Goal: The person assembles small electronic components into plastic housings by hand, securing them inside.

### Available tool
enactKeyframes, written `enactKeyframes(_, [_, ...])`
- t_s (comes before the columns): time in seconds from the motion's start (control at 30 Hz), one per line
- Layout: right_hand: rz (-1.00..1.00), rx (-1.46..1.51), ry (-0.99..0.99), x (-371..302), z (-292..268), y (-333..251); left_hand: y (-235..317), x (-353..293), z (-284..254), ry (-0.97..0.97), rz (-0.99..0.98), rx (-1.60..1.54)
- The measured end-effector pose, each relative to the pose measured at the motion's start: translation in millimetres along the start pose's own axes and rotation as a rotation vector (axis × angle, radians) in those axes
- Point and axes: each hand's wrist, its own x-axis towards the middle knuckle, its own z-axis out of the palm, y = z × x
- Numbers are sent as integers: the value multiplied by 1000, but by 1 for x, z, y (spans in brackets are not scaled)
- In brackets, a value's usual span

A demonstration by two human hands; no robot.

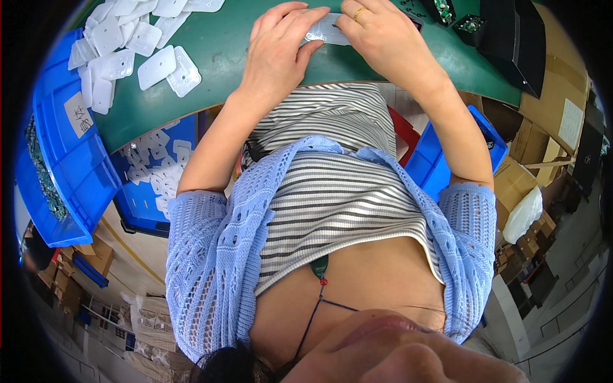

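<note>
A flat white translucent plastic cover (327, 32) with rounded corners lies at the far side of the green table, between my two hands. My left hand (276, 54) holds its left end, with the thumb at the near edge and the fingers over the top. Closed over the right end, my right hand (386, 48) presses its bent fingers against the cover. That hand hides the cover's right part, and I cannot make out whether something small is in its fingertips. A heap of similar white covers (124, 32) is spread to the left of my left hand.
Small circuit boards (471, 24) sit near a black box (511, 48) at the far right of the green table (211, 76). A blue bin (70, 153) stands at the left edge. Below the table, a blue tray (137, 207) holds small white parts. Cardboard boxes (562, 96) stand at right.
</note>
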Motion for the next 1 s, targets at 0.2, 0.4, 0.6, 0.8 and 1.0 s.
enactKeyframes(0.2, [-9, 154, -2, 3, -1, 7, 0, 0, 0, 9, 9, -2])
enactKeyframes(0.4, [-74, 210, 264, -8, 21, 19, 2, 2, 0, 15, 19, 1])
enactKeyframes(0.6, [243, 74, 210, -14, -37, 2, 0, 0, -1, 10, 9, -5])
enactKeyframes(0.8, [457, -25, 195, -57, -20, 11, -1, 1, 0, 8, 21, 2])
enactKeyframes(1.0, [339, 173, 333, -22, -10, -11, 1, 3, -1, 21, 54, 12])
